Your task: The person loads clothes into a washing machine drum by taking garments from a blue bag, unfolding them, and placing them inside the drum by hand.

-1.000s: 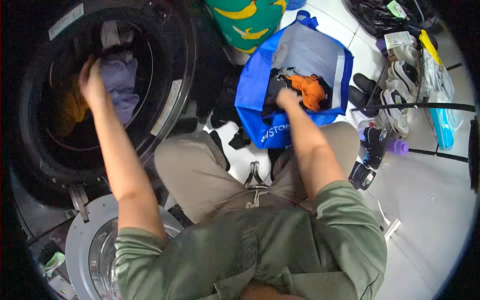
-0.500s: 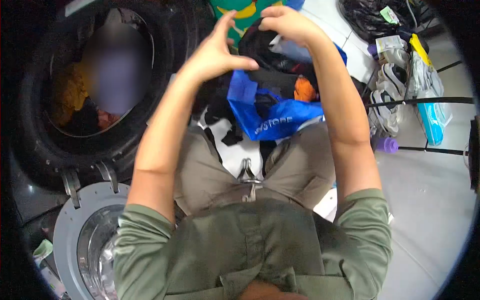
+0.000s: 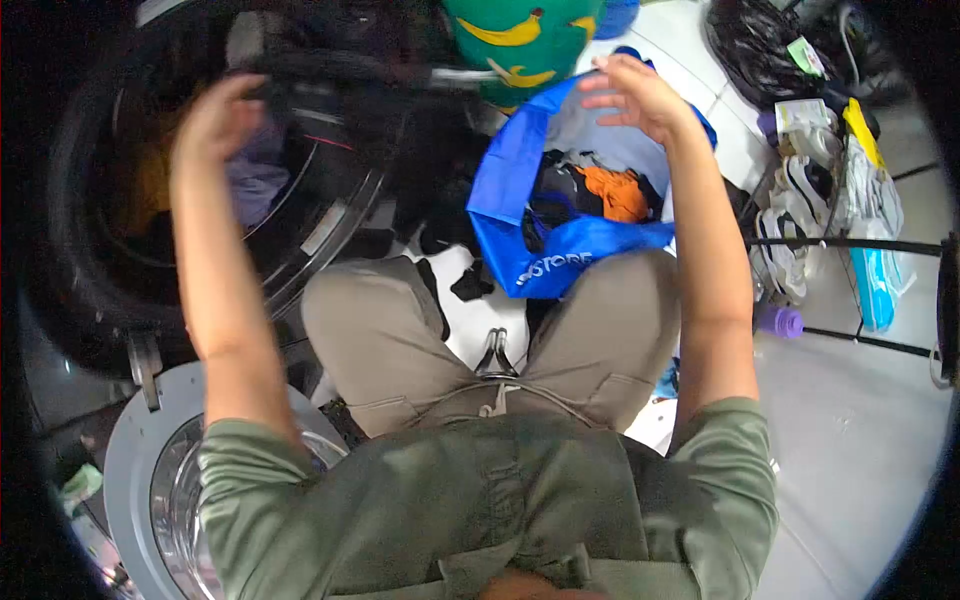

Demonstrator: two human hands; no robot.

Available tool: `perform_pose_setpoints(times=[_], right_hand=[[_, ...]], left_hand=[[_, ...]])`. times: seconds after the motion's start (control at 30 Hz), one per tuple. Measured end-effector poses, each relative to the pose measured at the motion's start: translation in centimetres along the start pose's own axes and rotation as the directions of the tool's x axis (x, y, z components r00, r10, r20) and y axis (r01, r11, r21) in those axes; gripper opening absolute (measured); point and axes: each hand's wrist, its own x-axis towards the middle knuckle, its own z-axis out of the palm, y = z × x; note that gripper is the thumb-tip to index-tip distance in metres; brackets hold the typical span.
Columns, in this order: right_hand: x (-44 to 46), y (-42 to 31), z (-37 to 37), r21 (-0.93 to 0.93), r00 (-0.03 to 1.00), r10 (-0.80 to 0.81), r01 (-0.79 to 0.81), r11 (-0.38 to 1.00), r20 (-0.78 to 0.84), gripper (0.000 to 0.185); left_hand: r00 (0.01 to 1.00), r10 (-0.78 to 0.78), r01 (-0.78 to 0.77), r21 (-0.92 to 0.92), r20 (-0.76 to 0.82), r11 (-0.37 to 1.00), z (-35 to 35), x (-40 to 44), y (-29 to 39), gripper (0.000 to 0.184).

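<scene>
My left hand [image 3: 220, 118], smeared by motion, is closed at one end of a black garment [image 3: 370, 75] in front of the round washing machine opening. The garment streams out to the right, blurred, with a pale strip near its far end. Above the blue bag [image 3: 503, 180], my right hand [image 3: 640, 100] has its fingers apart and holds nothing. An orange cloth [image 3: 615, 195] lies among dark clothes inside that bag. Within the machine drum [image 3: 330, 165] are a mauve cloth [image 3: 258, 180] and a mustard-coloured cloth [image 3: 155, 185], partly hidden by my left arm.
The machine's round glass door [image 3: 130, 470] hangs open at lower left. A green container with banana pictures [image 3: 520, 40] stands behind the bag. At right, a rack holds shoes [image 3: 785, 235] and packets, and a purple bottle [image 3: 782, 321] lies nearby. Black cloth [image 3: 472, 284] lies between my knees.
My left hand has swung left from the bag to the machine opening, taking the black garment along. My right hand has moved slightly right and opened, and the bag's contents show more.
</scene>
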Motion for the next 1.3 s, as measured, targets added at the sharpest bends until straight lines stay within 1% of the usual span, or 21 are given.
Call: perform_pose_setpoints(times=[0.03, 0.07, 0.1, 0.2, 0.3, 0.37, 0.43, 0.57, 0.6, 0.73, 0.8, 0.83, 0.87, 0.93, 1.0, 1.03, 1.07, 1.2, 1.23, 1.27, 1.3], right_hand=[[0.3, 2.2, -1.5, -0.104, 0.997, 0.052, -0.057, 0.993, -0.050, 0.042], [1.7, 5.4, -3.5, -0.181, 0.975, 0.157, -0.185, 0.966, -0.158, 0.045], [2.5, 8.3, -4.7, -0.261, 0.929, 0.212, -0.295, 0.919, -0.302, 0.044], [6.2, 19.1, -8.2, -0.680, 0.912, 0.199, -0.402, 0.613, -0.359, 0.040], [5.3, 25.2, -5.9, -0.750, 0.837, 0.075, -0.522, 0.406, -0.542, 0.045], [4.5, 32.4, -7.5, -0.865, 0.892, -0.176, -0.330, 0.379, -0.417, 0.042], [1.8, 30.7, -6.0, -0.475, 0.664, 0.015, -0.550, 0.687, -0.748, 0.035], [0.1, 27.4, -9.5, -0.895, 0.942, -0.043, -0.301, 0.328, -0.333, 0.035], [0.4, 24.9, -9.4, -0.867, 0.901, -0.058, -0.394, 0.306, -0.430, 0.042], [-3.3, 9.2, -6.0, -0.619, 0.786, -0.393, 0.016, 0.785, -0.478, 0.039], [-2.5, 6.3, -5.3, -0.525, 0.737, -0.543, 0.300, 0.797, -0.403, 0.039], [-2.6, 3.7, -4.6, -0.886, 0.904, -0.273, -0.195, 0.420, -0.328, 0.039], [-2.9, 3.1, -3.7, -0.961, 0.921, -0.317, -0.158, 0.226, -0.226, 0.040], [-3.2, -1.3, -1.6, -0.959, 0.826, -0.547, 0.024, 0.282, -0.140, 0.043], [-2.6, -5.2, 1.5, -0.639, 0.605, -0.795, 0.596, 0.486, -0.041, 0.042], [-1.1, -5.3, 2.2, -0.505, 0.840, -0.510, 0.364, 0.782, -0.185, 0.038], [-3.9, -8.7, 5.0, -0.395, 0.873, -0.486, 0.461, 0.794, 0.044, 0.033], [-8.2, -13.3, 11.2, -0.057, 0.897, -0.424, 0.433, 0.900, 0.122, 0.044], [-8.6, -14.0, 10.8, 0.041, 0.891, -0.431, 0.430, 0.902, 0.144, 0.043], [-8.8, -14.0, 9.8, 0.157, 0.880, -0.439, 0.415, 0.896, 0.181, 0.042], [-8.5, -13.6, 8.4, 0.232, 0.883, -0.428, 0.382, 0.895, 0.196, 0.042]], left_hand=[[0.967, 0.146, -0.199, -0.259, -0.209, 0.945, -9.0, 4.2, -1.7, 0.035], [0.860, 0.443, -0.367, 0.296, -0.252, 0.882, -7.1, 0.8, -0.6, 0.033], [0.667, 0.695, -0.276, 0.778, -0.268, 0.565, -4.9, -2.9, 0.6, 0.031], [0.594, 0.725, -0.363, 0.689, -0.348, 0.627, -2.2, -1.6, -1.4, 0.030], [0.522, 0.725, -0.440, 0.587, -0.449, 0.680, 0.7, -0.7, -3.6, 0.029], [0.597, 0.797, -0.532, 0.700, -0.089, 0.477, 13.3, -3.8, -4.5, 0.026], [0.485, 0.793, -0.837, 0.459, 0.369, 0.298, 21.6, -5.9, -4.8, 0.025], [0.547, 0.638, -0.815, 0.171, 0.542, 0.554, 28.5, -6.0, -8.2, 0.020], [0.574, 0.608, -0.782, 0.149, 0.548, 0.605, 28.9, -5.8, -8.2, 0.020], [0.666, 0.523, -0.700, 0.202, 0.532, 0.685, 29.6, -5.8, -8.1, 0.021], [0.715, 0.499, -0.637, 0.162, 0.489, 0.754, 29.8, -6.4, -7.4, 0.021], [0.769, 0.455, -0.559, 0.128, 0.448, 0.819, 29.8, -6.7, -7.1, 0.021], [0.792, 0.457, -0.539, 0.111, 0.405, 0.835, 29.7, -7.0, -6.6, 0.025], [0.808, 0.476, -0.532, 0.084, 0.349, 0.842, 29.0, -7.1, -5.5, 0.042], [0.742, 0.591, -0.636, 0.053, 0.316, 0.770, 28.8, -7.8, -4.5, 0.068], [0.672, 0.677, -0.717, 0.035, 0.302, 0.696, 29.1, -8.9, -4.0, 0.080], [0.595, 0.710, -0.702, -0.187, 0.376, 0.687, 29.7, -9.7, -3.7, 0.088], [0.834, 0.515, -0.453, -0.287, 0.199, 0.844, 29.9, -7.5, -5.7, 0.046], [0.960, 0.233, -0.169, -0.339, 0.158, 0.925, 27.9, -8.9, -3.3, 0.036], [0.948, 0.163, 0.027, -0.582, 0.272, 0.813, 25.2, -6.4, -3.9, 0.031], [0.918, 0.096, 0.108, -0.475, 0.385, 0.873, 20.0, -4.3, -3.7, 0.033]])
